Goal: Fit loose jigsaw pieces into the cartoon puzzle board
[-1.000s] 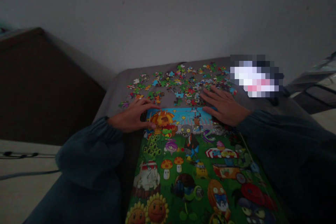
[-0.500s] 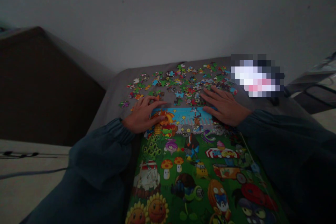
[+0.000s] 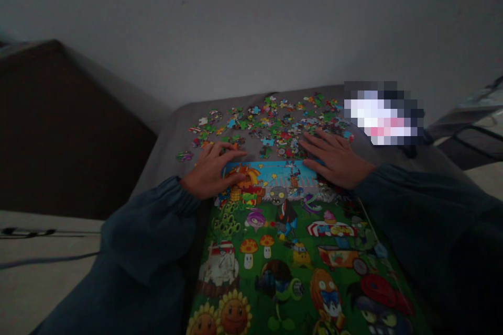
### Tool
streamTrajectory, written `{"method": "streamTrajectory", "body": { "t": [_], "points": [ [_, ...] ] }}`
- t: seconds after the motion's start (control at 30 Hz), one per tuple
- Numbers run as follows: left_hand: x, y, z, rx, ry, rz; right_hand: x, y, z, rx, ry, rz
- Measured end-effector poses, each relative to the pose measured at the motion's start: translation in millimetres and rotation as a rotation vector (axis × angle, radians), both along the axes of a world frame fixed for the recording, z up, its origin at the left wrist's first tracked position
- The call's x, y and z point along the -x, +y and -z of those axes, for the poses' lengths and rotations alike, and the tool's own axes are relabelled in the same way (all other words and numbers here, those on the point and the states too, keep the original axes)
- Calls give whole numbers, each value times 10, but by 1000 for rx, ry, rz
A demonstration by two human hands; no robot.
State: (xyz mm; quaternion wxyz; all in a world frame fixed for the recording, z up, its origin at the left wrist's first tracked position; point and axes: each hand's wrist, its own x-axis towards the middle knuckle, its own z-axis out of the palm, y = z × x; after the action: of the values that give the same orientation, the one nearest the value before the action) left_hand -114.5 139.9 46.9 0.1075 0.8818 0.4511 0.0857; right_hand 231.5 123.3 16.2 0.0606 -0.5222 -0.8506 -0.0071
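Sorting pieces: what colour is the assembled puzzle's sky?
The sky is bright blue, clearest in the head view.

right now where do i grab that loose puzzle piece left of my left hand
Pinch the puzzle piece by opposite edges, coming down from above with your left hand: it lies flat on the grey surface, apart from the other pieces, so fingertips can likely get around it.
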Motion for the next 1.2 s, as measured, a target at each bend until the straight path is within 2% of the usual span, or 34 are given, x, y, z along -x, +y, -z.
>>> {"method": "streamTrajectory", "body": {
  "t": [0.73, 0.93, 1.03, 1.2],
  "points": [
    [-4, -5, -5, 5, 0, 44, 17, -16, -10, -15, -21, 14],
    [41, 18, -66, -27, -21, 45, 1, -7, 25, -33, -4, 10],
    [167, 105, -112, -117, -57, -28, -5, -1, 31, -40, -5, 4],
    [422, 298, -105, -236, -100, -306, 15, -7, 3, -27, -4, 9]
  ]
}}
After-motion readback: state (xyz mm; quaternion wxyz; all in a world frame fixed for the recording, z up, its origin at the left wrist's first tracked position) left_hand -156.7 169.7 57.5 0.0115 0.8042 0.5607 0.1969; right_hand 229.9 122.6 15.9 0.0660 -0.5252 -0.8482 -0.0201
